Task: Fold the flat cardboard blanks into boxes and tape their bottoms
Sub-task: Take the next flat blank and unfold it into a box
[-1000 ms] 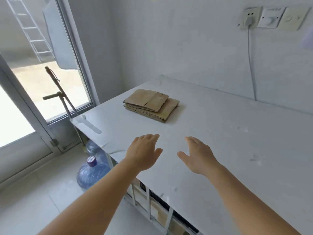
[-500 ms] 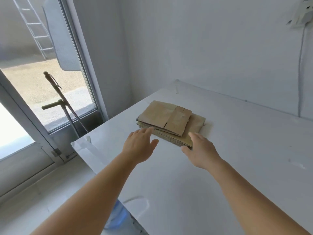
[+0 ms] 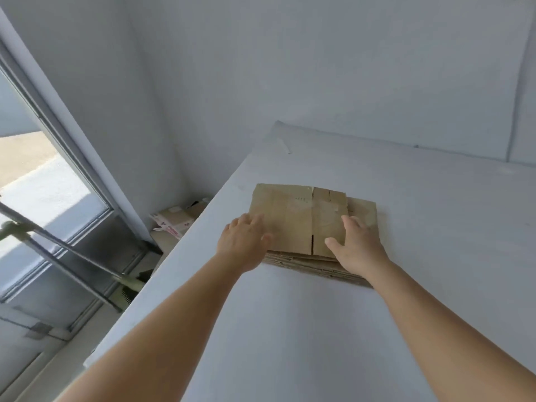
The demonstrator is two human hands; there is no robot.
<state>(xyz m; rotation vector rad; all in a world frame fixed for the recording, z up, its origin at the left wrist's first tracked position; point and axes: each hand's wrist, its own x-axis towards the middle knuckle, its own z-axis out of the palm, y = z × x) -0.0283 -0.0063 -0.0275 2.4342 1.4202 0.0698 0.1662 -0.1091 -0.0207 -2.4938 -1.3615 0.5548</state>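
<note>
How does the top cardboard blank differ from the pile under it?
The top blank is one thin sheet; the pile is several sheets thick. The top blank lies shifted left, leaving the pile's right end bare. Both hands are at the top blank, left hand at its left edge, right hand on its right part. Both are flat brown cardboard.

Daylight from left window (image 3: pixel 43 181); soft, wide-angle warp.

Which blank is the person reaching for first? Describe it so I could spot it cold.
On the white table, near its far left corner, lies a stack of flat cardboard blanks. The top blank is the one, with the left hand and right hand on its near corners. It sits shifted left of the blanks below.
</note>
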